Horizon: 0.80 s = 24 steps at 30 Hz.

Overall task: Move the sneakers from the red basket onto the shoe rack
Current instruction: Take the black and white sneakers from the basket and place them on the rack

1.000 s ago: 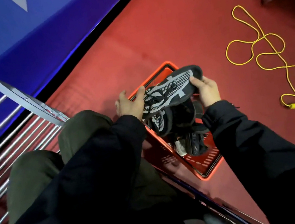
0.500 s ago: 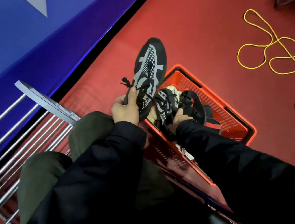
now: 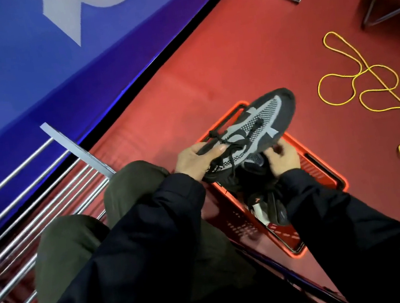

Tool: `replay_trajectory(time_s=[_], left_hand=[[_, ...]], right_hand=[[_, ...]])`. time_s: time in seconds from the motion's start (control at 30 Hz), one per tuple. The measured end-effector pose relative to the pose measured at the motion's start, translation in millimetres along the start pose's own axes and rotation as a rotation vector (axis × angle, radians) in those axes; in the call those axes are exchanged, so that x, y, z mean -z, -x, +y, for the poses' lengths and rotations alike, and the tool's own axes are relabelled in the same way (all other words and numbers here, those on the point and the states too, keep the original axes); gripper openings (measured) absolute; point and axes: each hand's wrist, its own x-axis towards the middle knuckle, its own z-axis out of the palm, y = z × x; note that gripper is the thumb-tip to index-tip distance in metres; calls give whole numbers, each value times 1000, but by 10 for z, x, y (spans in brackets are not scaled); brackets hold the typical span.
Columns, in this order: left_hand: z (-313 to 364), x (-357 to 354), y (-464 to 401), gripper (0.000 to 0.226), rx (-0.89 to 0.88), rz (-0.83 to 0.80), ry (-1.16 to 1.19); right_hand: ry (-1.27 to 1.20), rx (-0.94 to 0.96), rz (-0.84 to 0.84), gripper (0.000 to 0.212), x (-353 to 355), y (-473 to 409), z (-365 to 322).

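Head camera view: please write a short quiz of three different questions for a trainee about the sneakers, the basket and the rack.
1. True or false: the shoe rack already holds a sneaker.
2. Which hand has its grip on the heel end of the lifted sneaker?
3. The yellow cable lies: A) in the red basket, B) on the red floor, C) on the rack.

Key: 1 false, as far as the rack shows; 2 the left hand; 3 B.

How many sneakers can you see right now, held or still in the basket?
3, maybe more hidden. One grey-black sneaker in the left hand, above the red basket; one under the right hand; one sneaker lower in the basket.
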Motion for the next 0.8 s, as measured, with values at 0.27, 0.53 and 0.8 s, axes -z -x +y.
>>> replay_trajectory(time_s=[0.27,0.53,0.8], left_hand=[[-50,-25,216,29,-219,-286,-445],[0,43,319,16,-250,-292,-433],[8,95,325,16,-120,-507,-244]], right_hand=[[-228,174,-336,24,910,-184,-845],[-145,225,-654,24,788,-77,-1104],[-212,146,-656,12,689,-13,-1231]])
